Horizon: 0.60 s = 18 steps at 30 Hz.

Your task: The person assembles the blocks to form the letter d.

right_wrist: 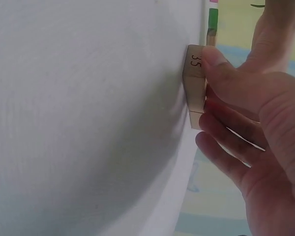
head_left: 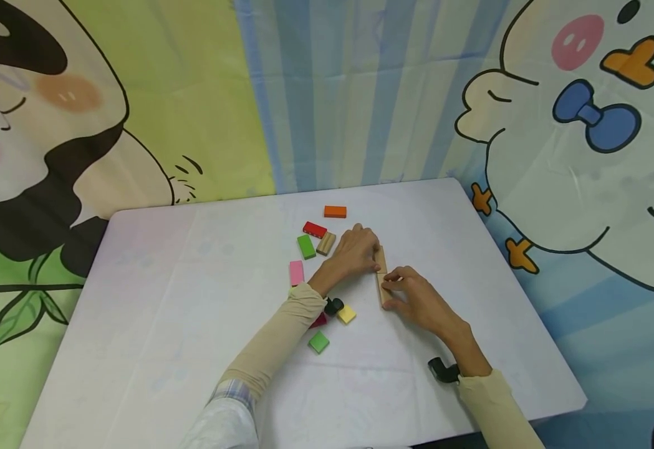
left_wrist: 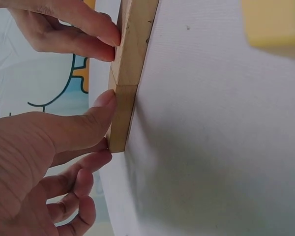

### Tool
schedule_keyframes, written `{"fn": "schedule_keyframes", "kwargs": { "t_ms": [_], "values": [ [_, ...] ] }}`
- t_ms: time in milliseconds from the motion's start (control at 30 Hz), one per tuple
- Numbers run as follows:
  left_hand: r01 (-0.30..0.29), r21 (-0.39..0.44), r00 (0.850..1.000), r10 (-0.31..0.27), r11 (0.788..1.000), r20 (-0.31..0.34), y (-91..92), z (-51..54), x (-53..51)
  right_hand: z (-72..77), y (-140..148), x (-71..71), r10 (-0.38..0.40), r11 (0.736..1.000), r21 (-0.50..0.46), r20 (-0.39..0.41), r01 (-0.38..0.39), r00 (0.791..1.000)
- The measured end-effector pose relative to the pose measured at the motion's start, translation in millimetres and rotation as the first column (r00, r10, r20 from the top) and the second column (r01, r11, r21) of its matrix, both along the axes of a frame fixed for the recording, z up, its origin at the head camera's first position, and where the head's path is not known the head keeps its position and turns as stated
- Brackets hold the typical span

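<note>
Two plain wooden blocks lie end to end in a row on the white table, the far block (head_left: 381, 258) touching the near block (head_left: 383, 290). My left hand (head_left: 355, 251) pinches the far one near its outer end; in the left wrist view the thumb presses the side of that block (left_wrist: 122, 118). With thumb and fingers, my right hand (head_left: 419, 302) holds the near one. The right wrist view shows printed digits on the end of this near block (right_wrist: 194, 81), partly under the thumb. Some left fingers are hidden in the head view.
Left of the row lie an orange block (head_left: 335, 212), a red block (head_left: 315, 229), a wooden-coloured block (head_left: 326, 244), a green block (head_left: 307, 247), a pink block (head_left: 296, 273), a yellow block (head_left: 346, 313) and another green block (head_left: 318, 342). The left forearm partly covers a dark red block (head_left: 319, 320).
</note>
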<state>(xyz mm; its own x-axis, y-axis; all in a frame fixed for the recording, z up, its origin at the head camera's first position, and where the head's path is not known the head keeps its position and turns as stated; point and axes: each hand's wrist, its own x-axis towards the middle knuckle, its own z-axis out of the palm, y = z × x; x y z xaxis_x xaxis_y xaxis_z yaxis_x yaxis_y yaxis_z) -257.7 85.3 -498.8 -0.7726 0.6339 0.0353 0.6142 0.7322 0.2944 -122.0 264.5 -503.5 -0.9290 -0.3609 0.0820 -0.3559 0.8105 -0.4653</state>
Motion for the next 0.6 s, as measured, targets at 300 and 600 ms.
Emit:
{"fn": "schedule_keyframes", "kwargs": {
  "t_ms": [300, 600],
  "values": [
    [0.007, -0.008, 1.000, -0.007, 1.000, 0.026, -5.9, 1.4, -1.4, 1.3, -1.3, -2.3, -0.021, 1.000, -0.021, -0.047, 0.020, 0.999],
    [-0.048, 0.116, 0.999, 0.046, 0.992, 0.020, -39.9, 13.9, -9.8, 5.2, -0.9, -26.3, 0.033, 0.993, -0.115, -0.002, -0.033, 0.999]
  ]
}}
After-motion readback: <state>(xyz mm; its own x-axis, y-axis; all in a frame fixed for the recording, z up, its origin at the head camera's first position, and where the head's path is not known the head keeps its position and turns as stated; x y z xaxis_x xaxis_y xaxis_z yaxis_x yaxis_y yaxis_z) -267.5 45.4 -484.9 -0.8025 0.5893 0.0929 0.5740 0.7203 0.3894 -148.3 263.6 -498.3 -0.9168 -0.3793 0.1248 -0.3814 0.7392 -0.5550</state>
